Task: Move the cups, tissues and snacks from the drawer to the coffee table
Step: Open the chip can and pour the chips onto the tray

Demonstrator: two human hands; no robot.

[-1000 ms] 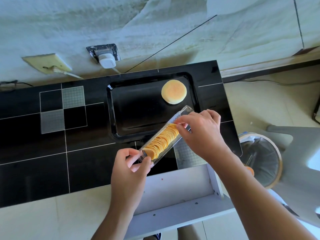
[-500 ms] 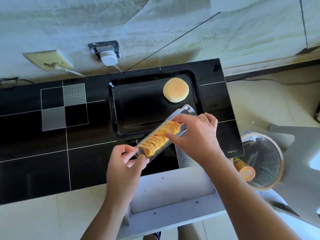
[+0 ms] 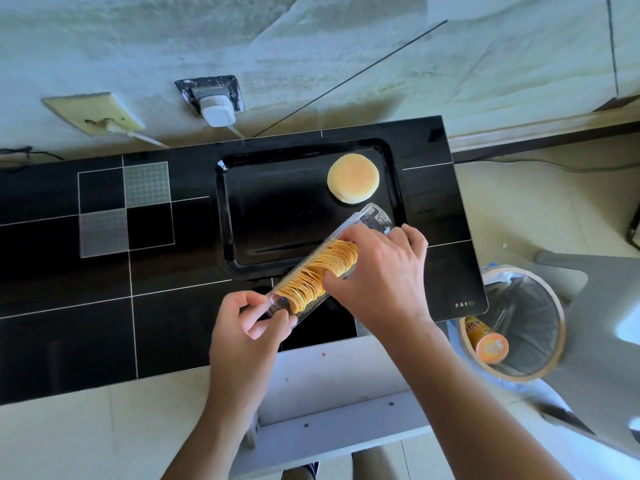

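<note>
A long clear plastic tray of stacked orange chips [image 3: 311, 278] hangs slanted over the front edge of the black baking tray [image 3: 242, 216] on the black glass coffee table [image 3: 86, 323]. My left hand [image 3: 249, 327] pinches the tray's near end. My right hand [image 3: 377, 271] reaches over its far half, with thumb and fingers curled round a bunch of the chips. A round bun [image 3: 353, 181] lies in the baking tray's far right corner. The white drawer [image 3: 332, 403] stands pulled out below the table, its inside bare where visible.
A bin [image 3: 519, 320] with a clear liner stands right of the table and holds an orange chip tube [image 3: 488, 341]. A grey stool [image 3: 595, 306] is beside it. Wall sockets with a white plug [image 3: 214, 112] sit behind the table.
My right hand has slid down along the chip tray and closed round the chips. The left hand still holds the near end. The camera view shifted slightly, revealing the chip tube in the bin.
</note>
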